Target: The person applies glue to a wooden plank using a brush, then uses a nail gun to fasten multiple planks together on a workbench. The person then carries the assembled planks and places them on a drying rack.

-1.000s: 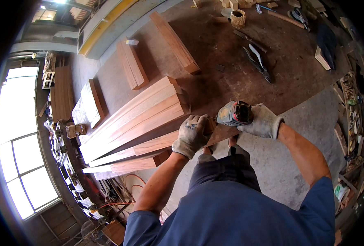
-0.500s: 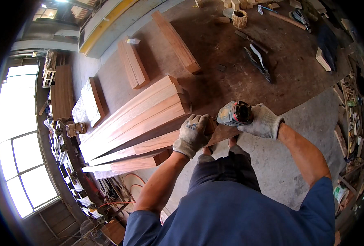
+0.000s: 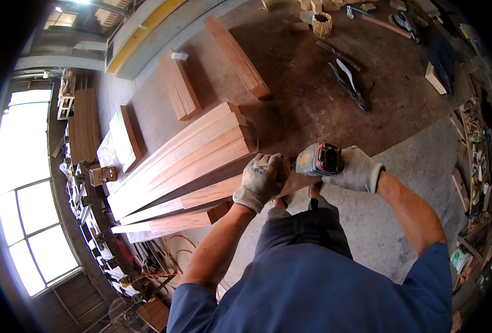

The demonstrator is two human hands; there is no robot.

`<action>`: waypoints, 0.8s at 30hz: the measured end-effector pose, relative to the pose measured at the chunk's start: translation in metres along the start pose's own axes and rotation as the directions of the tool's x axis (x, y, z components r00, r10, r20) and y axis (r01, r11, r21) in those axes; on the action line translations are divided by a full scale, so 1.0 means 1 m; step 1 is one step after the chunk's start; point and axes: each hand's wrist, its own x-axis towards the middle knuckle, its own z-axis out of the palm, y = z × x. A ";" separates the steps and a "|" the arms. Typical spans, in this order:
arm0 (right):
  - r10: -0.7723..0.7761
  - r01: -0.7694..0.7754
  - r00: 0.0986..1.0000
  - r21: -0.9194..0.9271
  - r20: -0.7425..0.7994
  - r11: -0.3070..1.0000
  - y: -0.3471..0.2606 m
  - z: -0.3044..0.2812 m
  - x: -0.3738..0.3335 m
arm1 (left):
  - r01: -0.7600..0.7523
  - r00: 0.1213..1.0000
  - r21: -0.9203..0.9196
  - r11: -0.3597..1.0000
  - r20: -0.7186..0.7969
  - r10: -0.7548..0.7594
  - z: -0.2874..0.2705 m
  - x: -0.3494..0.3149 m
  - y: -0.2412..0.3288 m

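My left hand [image 3: 260,180], in a pale work glove, is closed over the end of a reddish-brown wooden beam [image 3: 215,192] near the table's front edge. My right hand [image 3: 357,171], also gloved, is wrapped round a grey-and-black power drill [image 3: 317,159] with red marks, held just right of the beam's end. The drill's rear faces up; its handle and tip are mostly hidden. Several more beams [image 3: 196,152] lie side by side beyond my left hand, and another short-ended beam [image 3: 182,221] lies nearer me.
Two separate beams [image 3: 236,55] lie farther back on the brown table [image 3: 307,116]. Pliers [image 3: 348,83], a round woven-looking container [image 3: 322,25] and wood blocks sit at the far right. A shelf of clutter [image 3: 473,150] lines the right side. An orange hose [image 3: 174,250] runs below left.
The drill has shifted slightly to the right and tilted a little. My left hand stays on the beam's end.
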 end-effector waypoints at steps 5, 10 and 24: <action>0.008 -0.008 1.000 0.018 0.008 1.000 0.000 0.003 0.000 | -0.015 1.000 -0.005 1.000 -0.027 0.015 0.001 0.000 0.000; -0.076 0.073 0.997 -0.082 -0.029 0.994 0.003 0.004 -0.001 | -0.016 1.000 0.005 1.000 -0.025 0.016 -0.001 0.001 0.002; 0.013 -0.011 0.999 0.042 -0.038 0.999 0.000 0.001 0.002 | -0.001 1.000 0.019 1.000 0.012 0.000 -0.001 -0.001 0.001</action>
